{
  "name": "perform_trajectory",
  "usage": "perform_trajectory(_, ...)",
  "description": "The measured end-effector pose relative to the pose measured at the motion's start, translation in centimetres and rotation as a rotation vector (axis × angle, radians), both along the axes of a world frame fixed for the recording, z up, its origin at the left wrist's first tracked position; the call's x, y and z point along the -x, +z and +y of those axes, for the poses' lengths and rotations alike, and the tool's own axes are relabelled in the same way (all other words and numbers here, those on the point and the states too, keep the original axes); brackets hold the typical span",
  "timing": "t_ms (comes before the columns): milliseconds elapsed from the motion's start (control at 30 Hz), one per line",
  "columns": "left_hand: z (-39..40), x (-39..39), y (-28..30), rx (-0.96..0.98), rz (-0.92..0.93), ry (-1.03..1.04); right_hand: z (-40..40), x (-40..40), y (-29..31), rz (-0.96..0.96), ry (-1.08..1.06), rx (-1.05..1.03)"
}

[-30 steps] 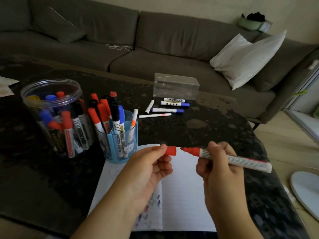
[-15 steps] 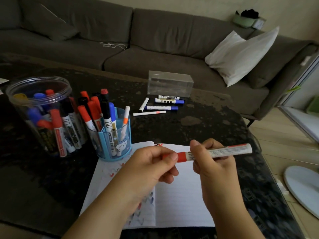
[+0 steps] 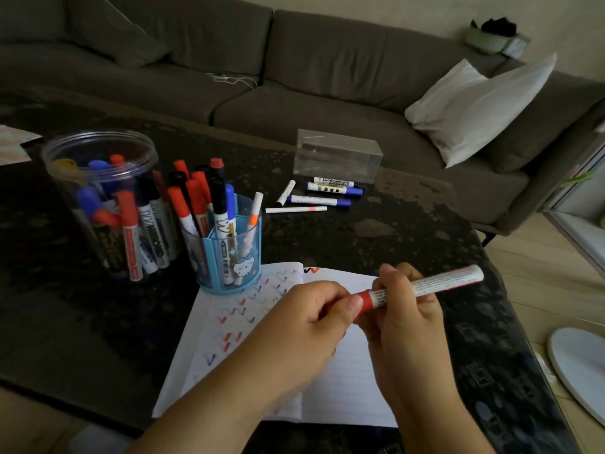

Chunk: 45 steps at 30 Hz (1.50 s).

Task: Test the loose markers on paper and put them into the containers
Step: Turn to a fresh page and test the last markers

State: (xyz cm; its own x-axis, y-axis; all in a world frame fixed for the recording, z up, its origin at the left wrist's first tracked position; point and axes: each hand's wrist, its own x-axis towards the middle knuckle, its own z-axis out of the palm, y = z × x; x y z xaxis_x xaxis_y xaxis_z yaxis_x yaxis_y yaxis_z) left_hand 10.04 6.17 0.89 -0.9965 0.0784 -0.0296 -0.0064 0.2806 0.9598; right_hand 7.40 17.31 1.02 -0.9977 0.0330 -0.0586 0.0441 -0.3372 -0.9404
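Note:
A red marker lies level between both hands above the open notebook. My right hand grips its white barrel. My left hand pinches the red cap, which sits on the marker's tip. The notebook's left page carries rows of red, blue and black zigzag test marks. A blue pen cup full of markers stands at the notebook's far left corner. Left of it stands a clear round jar holding more markers. Several loose markers lie farther back on the dark table.
A clear plastic box sits behind the loose markers. A grey sofa with a white pillow runs along the far side. The table's right edge drops to a wooden floor with a white round object.
One second ago the cap was off, held in my left hand apart from the red tip. The cap went onto the tip, and both hands stay closed around the capped marker.

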Motion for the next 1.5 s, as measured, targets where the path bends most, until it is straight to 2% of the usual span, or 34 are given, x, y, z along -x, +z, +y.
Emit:
perform_trajectory(67, -0.3, 0.1, 0.1, -0.02, 0.012, 0.054, 0.0, 0.0, 0.1, -0.005, 0.051, -0.044)
perform_trajectory(133, -1.0, 0.2, 0.2, 0.055, 0.057, 0.157, -0.2, -0.1, 0.0, -0.046, 0.1, -0.132)
perform_trajectory(233, -2.8, 0.6, 0.4, 0.207, 0.133, 0.309, -0.2, 0.0, -0.5, -0.088, 0.023, -0.437)
perform_trajectory(300, -3.8, 0.7, 0.4, 0.321, 0.197, 0.351, -0.1, 0.0, -0.7, 0.112, -0.101, -0.772)
perform_trajectory(367, -4.4, 0.6, 0.6, 0.404, 0.236, 0.341, -0.8, 0.0, -0.3, 0.438, -0.033, -1.084)
perform_trajectory(433, -4.8, 0.3, 0.7, 0.422, 0.256, 0.308, -1.8, 0.3, -0.6, 0.68, 0.109, -1.274)
perform_trajectory(500, -5.2, 0.1, 0.8, 0.442, 0.292, 0.281, -2.9, 0.9, -0.7, 0.761, 0.17, -1.355)
perform_trajectory(600, -6.1, 0.0, 0.7, 0.442, 0.406, 0.327, -3.5, 2.0, 0.5, 0.796, 0.134, -1.289)
perform_trajectory(700, -7.5, 0.3, 0.1, 0.539, 0.487, 0.516, -3.4, 2.5, 3.7, 0.686, 0.021, -1.034)
perform_trajectory(767, -8.2, 0.3, -0.3, 0.622, 0.433, 0.557, -4.1, 2.8, 5.9, 0.576, 0.049, -0.88)
perform_trajectory(833, -8.5, 0.4, -0.5, 0.654, 0.357, 0.534, -5.3, 3.2, 7.0, 0.551, 0.102, -0.804)
perform_trajectory(1000, -8.6, 0.1, -0.2, 0.627, 0.331, 0.52, -8.4, 4.4, 6.4, 0.619, 0.169, -0.935)
perform_trajectory(1267, -8.2, -0.2, 0.0, 0.567, 0.391, 0.585, -10.4, 5.9, 4.1, 0.611, 0.36, -1.106)
perform_trajectory(1367, -7.9, 0.1, -0.2, 0.568, 0.374, 0.56, -9.8, 5.5, 3.5, 0.612, 0.312, -1.094)
perform_trajectory(1500, -6.8, 0.6, -0.6, 0.578, 0.364, 0.441, -6.5, 5.6, 2.5, 0.56, 0.141, -1.014)
